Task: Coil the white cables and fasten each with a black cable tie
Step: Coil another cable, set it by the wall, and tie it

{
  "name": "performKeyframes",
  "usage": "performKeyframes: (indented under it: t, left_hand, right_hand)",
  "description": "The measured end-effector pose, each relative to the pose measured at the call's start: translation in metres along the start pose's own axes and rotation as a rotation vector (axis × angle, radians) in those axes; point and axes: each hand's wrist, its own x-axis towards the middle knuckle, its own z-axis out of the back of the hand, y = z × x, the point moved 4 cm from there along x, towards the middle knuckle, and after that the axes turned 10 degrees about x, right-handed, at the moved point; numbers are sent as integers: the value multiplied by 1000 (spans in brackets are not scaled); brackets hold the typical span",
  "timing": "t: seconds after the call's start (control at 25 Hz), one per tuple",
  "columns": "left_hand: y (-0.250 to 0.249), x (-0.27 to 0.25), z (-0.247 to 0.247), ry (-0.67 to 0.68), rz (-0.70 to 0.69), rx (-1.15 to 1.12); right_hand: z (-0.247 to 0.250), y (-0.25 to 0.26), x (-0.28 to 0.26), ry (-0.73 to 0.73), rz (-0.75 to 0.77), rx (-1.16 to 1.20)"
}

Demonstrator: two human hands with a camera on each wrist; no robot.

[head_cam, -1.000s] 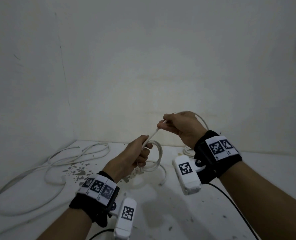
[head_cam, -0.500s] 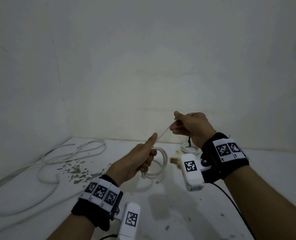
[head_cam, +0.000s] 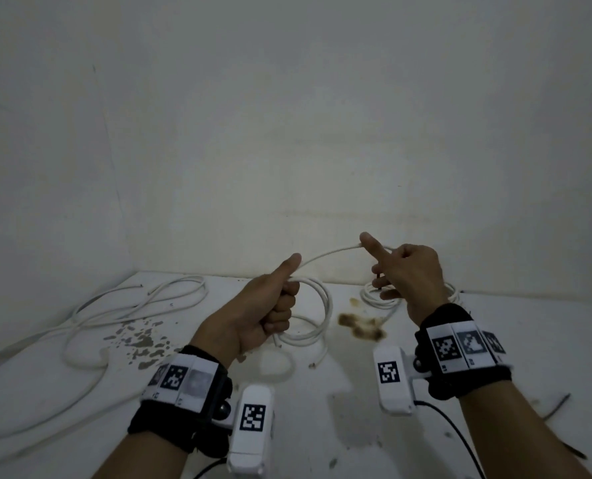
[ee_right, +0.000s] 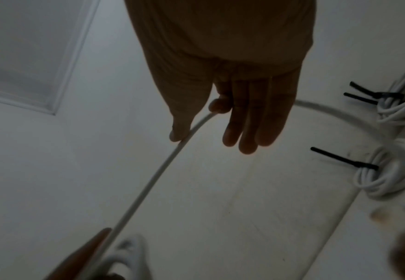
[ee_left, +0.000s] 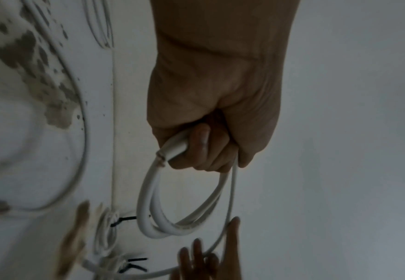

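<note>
My left hand (head_cam: 282,305) grips a small coil of white cable (head_cam: 324,305) above the table, thumb raised; the left wrist view shows the fingers (ee_left: 203,149) curled round the loops (ee_left: 172,223). One free strand (head_cam: 325,254) runs from that thumb across to my right hand (head_cam: 391,267). There the strand (ee_right: 153,178) passes between the thumb and a bent finger (ee_right: 218,108), with the other fingers straight. Behind the right hand lie tied coils (ee_right: 383,181) with black cable ties (ee_right: 340,158) sticking out.
Long loose white cables (head_cam: 132,305) sprawl over the left of the white table (head_cam: 356,409), near flaked paint (head_cam: 139,340). A brown stain (head_cam: 360,328) lies between my hands. A thin dark strip (head_cam: 557,404) rests at the right. Walls close the back and left.
My right hand has moved right, away from the left, and a longer strand now stretches between them. The left thumb has lifted straight.
</note>
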Motion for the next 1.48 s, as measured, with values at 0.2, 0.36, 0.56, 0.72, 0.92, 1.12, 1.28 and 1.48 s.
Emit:
performKeyframes:
  t: [0.2, 0.36, 0.56, 0.72, 0.92, 1.12, 1.28, 1.48]
  left_hand:
    - [-13, 8, 1, 81, -34, -263]
    - [-10, 13, -9, 147, -36, -359]
    - [6, 21, -10, 119, 20, -343]
    - [16, 27, -11, 58, 45, -317]
    - [22, 38, -9, -59, 5, -468]
    - [22, 39, -11, -227, -48, -542]
    - [28, 42, -10, -247, -14, -551]
    - [31, 44, -11, -176, 14, -538]
  right_hand:
    - [3, -28, 4, 168, -7, -166]
    - [5, -66, 8, 255, -111, -457]
    - [4, -85, -2, 260, -303, -164]
    - [-4, -60, -6, 159, -320, 375]
    - [-24, -39, -28, 274, -436, 444]
    - [-48, -36, -48, 520, -366, 408]
    - [-56, -39, -51, 542, -446, 379]
    - [-63, -35, -62, 617, -393, 264]
